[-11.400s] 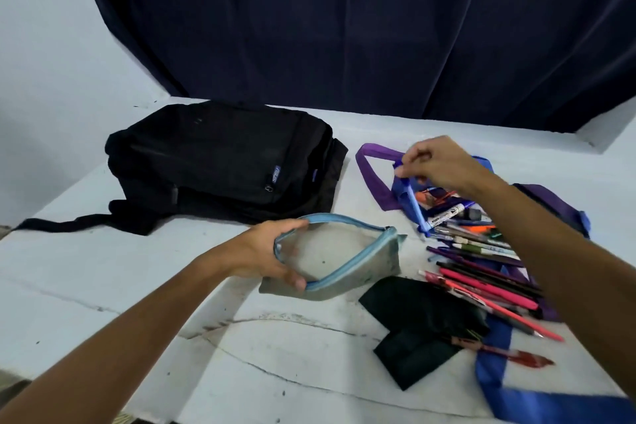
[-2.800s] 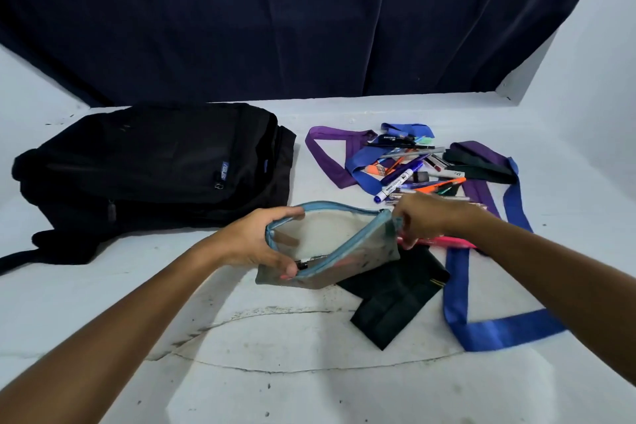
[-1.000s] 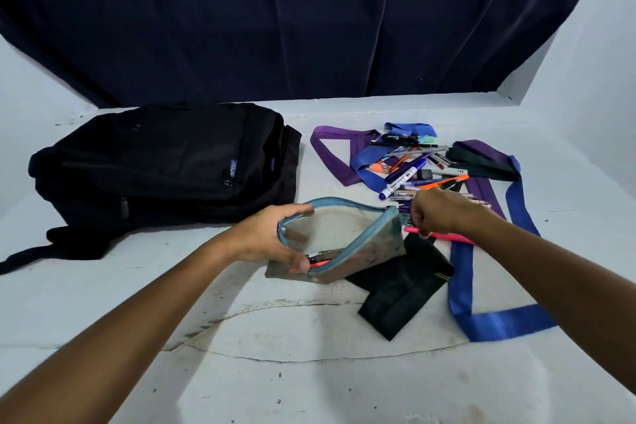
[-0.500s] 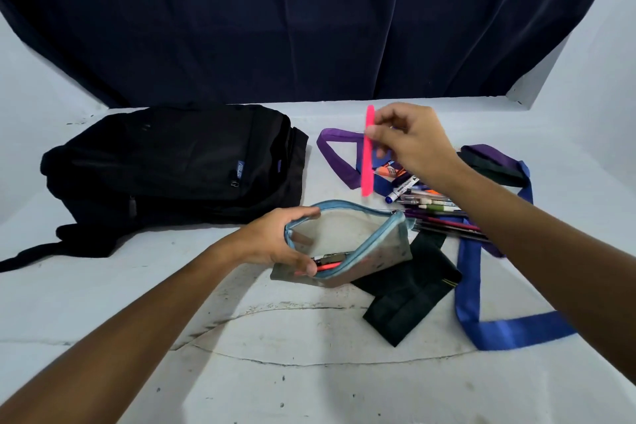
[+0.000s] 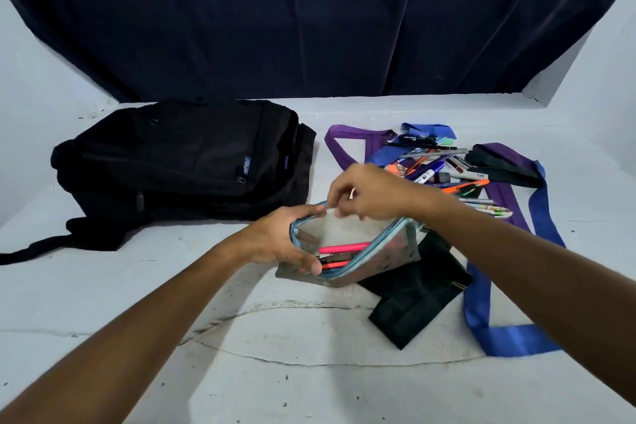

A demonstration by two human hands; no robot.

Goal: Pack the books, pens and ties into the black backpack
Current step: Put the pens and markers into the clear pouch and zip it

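My left hand [image 5: 275, 241] grips the left rim of a clear pencil pouch [image 5: 389, 251] with a light-blue zipper and holds its mouth wide. A pink pen [image 5: 344, 247] lies inside it with a few other pens. Just over the far rim hovers my right hand [image 5: 371, 193], fingers loosely curled, with nothing visibly in it. The black backpack [image 5: 179, 162] lies flat to the left, apart from both hands. A heap of loose pens [image 5: 444, 175] sits behind my right wrist on a purple tie [image 5: 344, 148] and a blue tie [image 5: 481, 330]. No books are in view.
A folded black tie [image 5: 413, 299] lies under the pouch's right end, and another dark folded cloth [image 5: 499, 165] rests at the far right of the heap. A dark curtain [image 5: 309, 17] hangs behind the white table [image 5: 241, 372].
Half a second ago my right hand held the pink pen upright above the pouch. Now the pen lies inside the pouch and that hand has dropped to the pouch's mouth.
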